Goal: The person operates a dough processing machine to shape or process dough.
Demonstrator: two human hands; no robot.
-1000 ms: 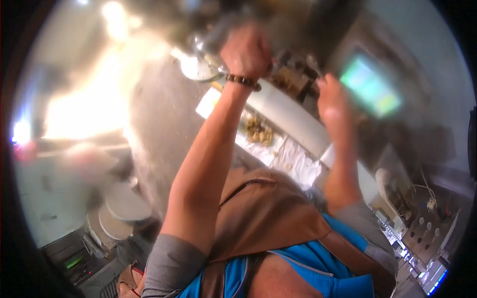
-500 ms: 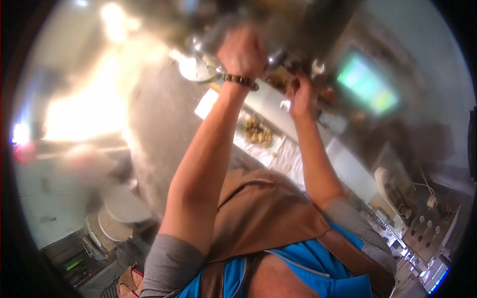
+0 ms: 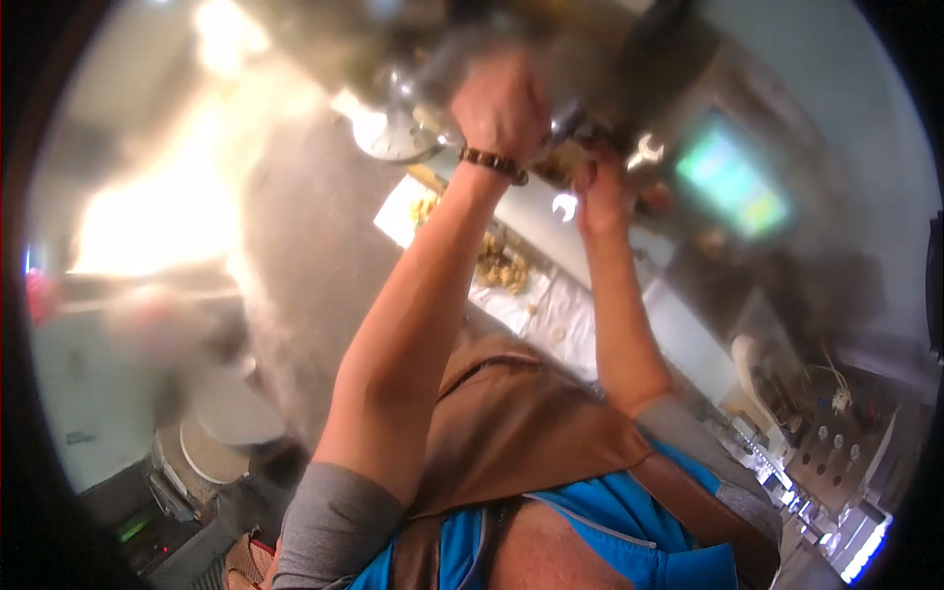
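My left hand, with a beaded bracelet at its wrist, is closed at the top centre against a blurred dark metal object; what its fingers hold is hidden. My right hand is to its right, fingers closed round a shiny wrench. Open-ended jaws show on both sides of this hand. Below and between my hands, a pile of small brass-coloured pieces lies on a white cloth. More yellowish pieces rest on a white sheet left of my left forearm.
A round white object is left of my left hand. A blurred green screen glows at upper right. Equipment with round fittings stands at lower right. Round pale objects sit at lower left. Strong glare covers the upper left.
My left hand has shifted slightly right and down in the view. My right hand is slightly lower, still round the wrench. The surroundings have shifted a little with the camera.
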